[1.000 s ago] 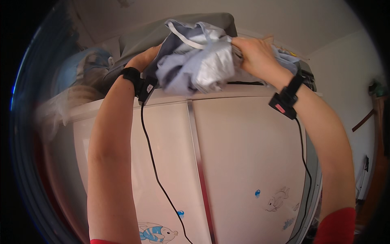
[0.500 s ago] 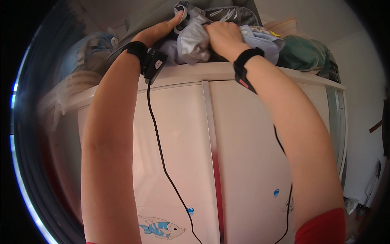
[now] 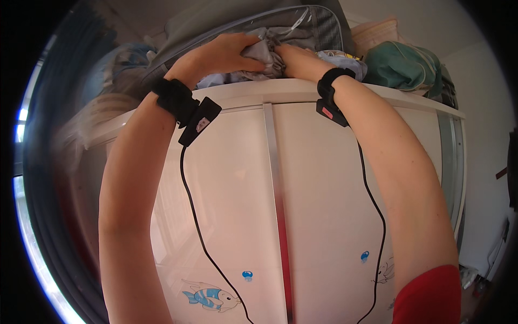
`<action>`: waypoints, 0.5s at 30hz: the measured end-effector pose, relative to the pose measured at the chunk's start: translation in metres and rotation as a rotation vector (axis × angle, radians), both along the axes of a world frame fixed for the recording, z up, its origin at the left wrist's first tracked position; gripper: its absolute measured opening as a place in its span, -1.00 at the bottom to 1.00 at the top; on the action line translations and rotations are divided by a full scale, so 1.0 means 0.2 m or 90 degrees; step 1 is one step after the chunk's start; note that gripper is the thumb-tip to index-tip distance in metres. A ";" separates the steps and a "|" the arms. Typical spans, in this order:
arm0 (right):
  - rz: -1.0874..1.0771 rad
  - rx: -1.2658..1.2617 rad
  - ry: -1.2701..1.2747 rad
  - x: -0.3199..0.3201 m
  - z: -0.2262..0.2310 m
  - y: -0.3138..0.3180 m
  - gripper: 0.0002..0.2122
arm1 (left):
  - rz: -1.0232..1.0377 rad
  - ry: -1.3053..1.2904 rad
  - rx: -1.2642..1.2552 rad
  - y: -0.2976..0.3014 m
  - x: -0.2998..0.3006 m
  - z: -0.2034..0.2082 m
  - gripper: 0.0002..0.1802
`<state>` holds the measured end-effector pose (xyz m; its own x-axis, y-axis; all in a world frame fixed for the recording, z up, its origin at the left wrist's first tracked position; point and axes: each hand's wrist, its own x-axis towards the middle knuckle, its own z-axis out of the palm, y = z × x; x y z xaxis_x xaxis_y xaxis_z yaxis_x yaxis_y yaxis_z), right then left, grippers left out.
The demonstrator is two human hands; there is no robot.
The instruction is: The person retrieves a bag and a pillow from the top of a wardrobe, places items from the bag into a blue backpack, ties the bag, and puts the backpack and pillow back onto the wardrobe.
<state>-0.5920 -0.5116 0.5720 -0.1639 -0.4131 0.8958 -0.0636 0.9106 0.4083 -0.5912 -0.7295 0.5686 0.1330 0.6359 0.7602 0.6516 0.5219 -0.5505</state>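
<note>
On top of a white wardrobe [image 3: 226, 189], a bunched, silvery-grey cloth [image 3: 258, 53] is gathered between my two hands. My left hand [image 3: 218, 53] grips its left side, thumb below and fingers above. My right hand [image 3: 302, 60] closes on the opposite side, its fingertips partly hidden in the folds. Just behind is a large grey storage bag [image 3: 330, 35] with a mesh edge and a clear, shiny panel. Pale blue-grey fabric [image 3: 226, 80] lies under the left hand, and a light printed cloth [image 3: 345, 62] is beyond the right wrist.
A green bag [image 3: 402, 67] sits at the right of the wardrobe top, with a peach-coloured bundle [image 3: 373, 33] behind it. Blue bagged items [image 3: 121, 65] stand at the left near a dark curtain [image 3: 46, 189]. Black cables [image 3: 195, 221] hang from both wrist straps past the sliding doors.
The grey cloth is now bunched smaller and lower against the bag. My left hand has turned inward from a white ring-like edge onto the cloth. More of the storage bag shows.
</note>
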 end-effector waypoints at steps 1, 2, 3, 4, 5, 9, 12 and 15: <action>0.007 0.015 0.020 0.01 0.00 0.02 -0.65 | 0.005 -0.059 -0.010 0.00 0.01 0.00 -0.32; 0.006 0.013 0.017 0.03 0.02 0.03 -0.65 | 0.003 -0.061 -0.011 0.00 0.01 0.01 -0.32; 0.003 0.002 -0.058 0.07 0.04 0.06 -0.61 | -0.010 -0.047 0.006 0.00 0.00 0.01 -0.34; 0.003 -0.009 -0.133 0.13 0.05 0.05 -0.58 | -0.022 -0.033 0.025 -0.01 0.00 0.02 -0.36; 0.022 -0.024 -0.199 0.22 0.03 0.03 -0.51 | -0.018 -0.038 0.025 -0.02 0.01 0.01 -0.36; 0.134 0.061 -0.086 0.34 -0.04 0.12 -0.45 | 0.037 0.036 0.024 -0.06 -0.04 -0.03 -0.36; -0.196 0.020 0.146 0.53 -0.16 0.15 -0.56 | 0.030 0.083 0.015 -0.11 -0.05 -0.03 -0.37; -0.240 -0.078 0.091 0.55 -0.17 0.26 -0.58 | 0.035 0.081 0.025 -0.08 -0.04 -0.05 -0.38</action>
<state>-0.4817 -0.4598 0.5389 -0.1538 -0.2373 0.9592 0.3321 0.9018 0.2764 -0.5984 -0.7449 0.5594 0.1958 0.6150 0.7638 0.5471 0.5779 -0.6056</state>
